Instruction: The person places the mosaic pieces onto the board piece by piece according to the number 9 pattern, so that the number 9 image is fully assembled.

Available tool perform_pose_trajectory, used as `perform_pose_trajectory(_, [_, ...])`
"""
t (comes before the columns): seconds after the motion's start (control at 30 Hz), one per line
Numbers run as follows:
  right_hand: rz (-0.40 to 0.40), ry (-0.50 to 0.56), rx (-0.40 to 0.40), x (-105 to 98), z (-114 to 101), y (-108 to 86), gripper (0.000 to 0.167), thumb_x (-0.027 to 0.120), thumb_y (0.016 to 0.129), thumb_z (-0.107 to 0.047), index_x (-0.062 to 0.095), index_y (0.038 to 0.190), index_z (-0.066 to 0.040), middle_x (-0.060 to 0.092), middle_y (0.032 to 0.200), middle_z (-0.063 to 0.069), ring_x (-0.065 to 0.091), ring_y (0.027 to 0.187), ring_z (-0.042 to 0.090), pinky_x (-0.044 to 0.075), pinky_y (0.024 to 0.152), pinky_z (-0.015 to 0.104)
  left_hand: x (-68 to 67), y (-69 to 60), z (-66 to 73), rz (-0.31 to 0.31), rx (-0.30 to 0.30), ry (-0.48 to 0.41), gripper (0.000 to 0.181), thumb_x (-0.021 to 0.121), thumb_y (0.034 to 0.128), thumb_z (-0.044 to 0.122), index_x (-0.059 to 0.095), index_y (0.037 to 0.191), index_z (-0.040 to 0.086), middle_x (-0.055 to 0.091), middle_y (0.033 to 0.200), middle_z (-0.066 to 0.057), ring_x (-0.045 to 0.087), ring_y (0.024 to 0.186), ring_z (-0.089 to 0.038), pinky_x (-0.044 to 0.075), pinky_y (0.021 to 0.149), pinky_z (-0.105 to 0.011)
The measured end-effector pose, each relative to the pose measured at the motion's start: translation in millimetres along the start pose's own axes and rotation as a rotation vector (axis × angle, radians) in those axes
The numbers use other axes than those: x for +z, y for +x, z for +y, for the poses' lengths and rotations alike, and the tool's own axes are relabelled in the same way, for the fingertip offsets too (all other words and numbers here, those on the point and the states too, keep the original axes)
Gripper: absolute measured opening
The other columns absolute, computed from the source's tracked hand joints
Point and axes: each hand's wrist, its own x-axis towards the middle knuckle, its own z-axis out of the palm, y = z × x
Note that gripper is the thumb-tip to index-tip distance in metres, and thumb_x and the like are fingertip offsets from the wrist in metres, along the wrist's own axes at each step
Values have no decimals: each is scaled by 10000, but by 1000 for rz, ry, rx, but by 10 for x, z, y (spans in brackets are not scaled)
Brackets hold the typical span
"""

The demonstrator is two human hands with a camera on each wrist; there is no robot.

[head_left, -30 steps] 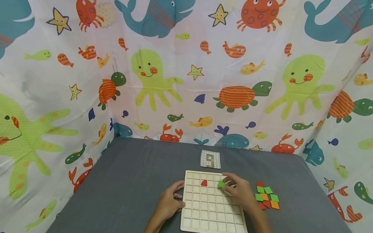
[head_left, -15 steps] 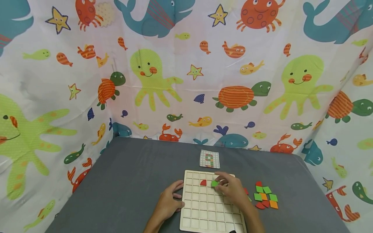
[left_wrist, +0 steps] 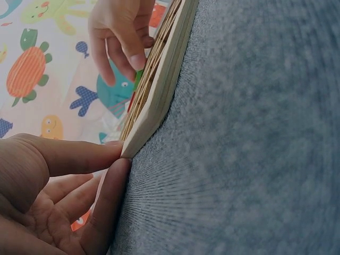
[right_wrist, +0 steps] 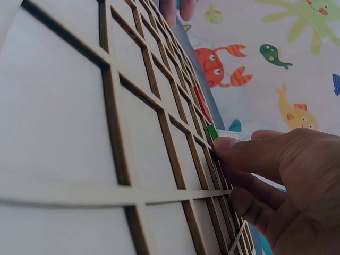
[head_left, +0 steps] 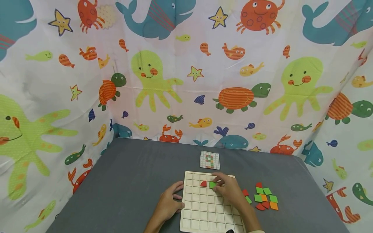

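Note:
A pale wooden grid board [head_left: 201,207] lies on the table with a red quarter-round tile [head_left: 203,183] in one of its upper cells. My left hand [head_left: 169,201] holds the board's left edge; the left wrist view shows thumb and forefinger pinching its rim [left_wrist: 143,130]. Over the upper part of the board, my right hand [head_left: 228,188] pinches a green square tile [head_left: 212,184] just right of the red one. In the right wrist view the green tile [right_wrist: 213,131] is at the thumb tip, low at the grid; whether it lies fully in a cell cannot be told.
Right of the board lies a loose group of red, green and orange tiles [head_left: 263,198]. A red tile [head_left: 245,192] and a green one [head_left: 248,199] sit closer, beside the right forearm. Beyond the board is a small printed pattern card [head_left: 209,160] on the grey tabletop [head_left: 145,171].
My right hand has moved left across the board with the green tile, bringing it beside the red tile. The left hand stays at the board's edge.

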Motion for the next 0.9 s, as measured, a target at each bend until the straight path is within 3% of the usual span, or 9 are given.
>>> perform_pose_trajectory(0.57, [18,22,-8,62,-34,4,551,803,838,107,710,1344,-90,745,1087,65,728,933,193,613,794,325,-6,0,-9,-4,16,12,854,767,724,-173,559,1520,56,632,1481,-165,646,1016,-260,605,567,-370])
perform_pose_trajectory(0.9, [29,-13,-16,77,-38,20,527,777,864,110,702,1349,-83,758,1051,28,713,893,153,595,786,286,-12,-8,13,-4,10,6,861,759,720,-174,552,1525,51,630,1483,-170,643,1012,-255,601,564,-368])
